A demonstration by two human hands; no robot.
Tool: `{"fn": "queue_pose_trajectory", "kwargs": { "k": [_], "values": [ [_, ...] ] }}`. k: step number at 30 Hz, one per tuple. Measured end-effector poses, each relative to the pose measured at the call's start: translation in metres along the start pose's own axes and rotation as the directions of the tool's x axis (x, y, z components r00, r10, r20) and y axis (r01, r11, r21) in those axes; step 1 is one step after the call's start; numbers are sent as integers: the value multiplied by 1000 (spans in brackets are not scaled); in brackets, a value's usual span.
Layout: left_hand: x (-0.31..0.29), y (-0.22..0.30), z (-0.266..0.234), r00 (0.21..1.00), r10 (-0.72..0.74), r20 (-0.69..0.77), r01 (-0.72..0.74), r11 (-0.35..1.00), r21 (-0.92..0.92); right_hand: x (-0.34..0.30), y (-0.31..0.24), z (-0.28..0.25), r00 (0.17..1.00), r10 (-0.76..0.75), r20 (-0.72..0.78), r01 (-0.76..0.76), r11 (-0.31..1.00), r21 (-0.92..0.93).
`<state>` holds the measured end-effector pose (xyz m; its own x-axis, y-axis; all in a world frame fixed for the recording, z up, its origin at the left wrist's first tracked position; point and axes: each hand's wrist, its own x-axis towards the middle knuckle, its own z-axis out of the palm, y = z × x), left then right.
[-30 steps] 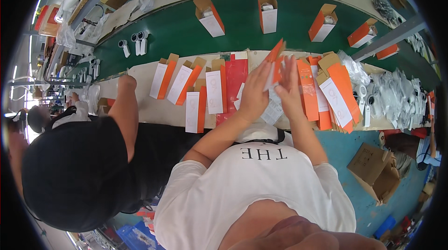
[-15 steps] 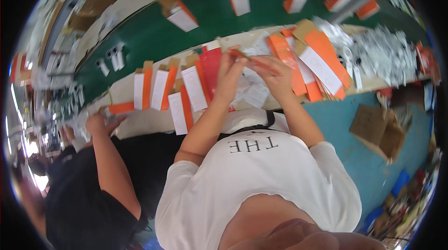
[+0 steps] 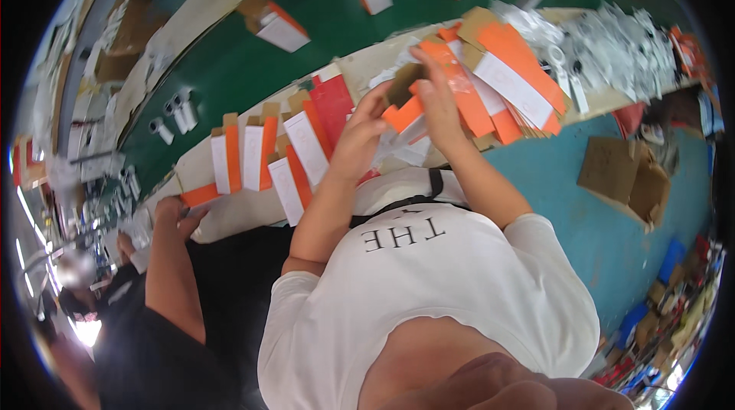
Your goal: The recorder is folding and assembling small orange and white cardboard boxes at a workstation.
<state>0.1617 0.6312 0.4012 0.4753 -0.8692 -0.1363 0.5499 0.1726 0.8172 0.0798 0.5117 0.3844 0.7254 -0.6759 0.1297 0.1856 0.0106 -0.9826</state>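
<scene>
The left hand [image 3: 360,138] covers most of the clear plastic bag [image 3: 398,151] beneath it, so what the bag contains cannot be told. The right hand [image 3: 439,96] hides part of the orange carton [image 3: 403,114] it grips. The heap of small white parts [image 3: 620,46] on the counter [image 3: 245,207] is too blurred to identify.

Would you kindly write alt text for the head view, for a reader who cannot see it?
A person's left hand and right hand hold an orange carton over a bench spread with flat orange-and-white cartons. Beyond runs a green conveyor; a co-worker's hand rests at left.
</scene>
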Motion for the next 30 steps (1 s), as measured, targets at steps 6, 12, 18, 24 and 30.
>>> {"fn": "queue_pose_trajectory", "kwargs": {
  "k": [6, 12, 18, 24, 30],
  "values": [
    [-5, -13, 9, 917, 378, -125, -339, 906, 253, -11, 1, 19, 998, -31, 57, 24, 992, 121],
    [0, -27, 11, 784, 526, -330, -416, 839, 351, -10, 2, 29, 999, -25, 40, 24, 999, 23],
    [-7, -36, -15, 740, 672, -27, -454, 529, 717, -4, -8, 31, 972, 151, 180, -199, 938, 285],
    [-8, -15, 10, 794, 566, -221, -481, 808, 340, -9, -2, 24, 949, 273, 155, -312, 881, 355],
    [-2, -37, -20, 967, 219, -127, -193, 963, 185, -6, 8, 10, 930, 309, 201, -368, 816, 447]
  ]
}}
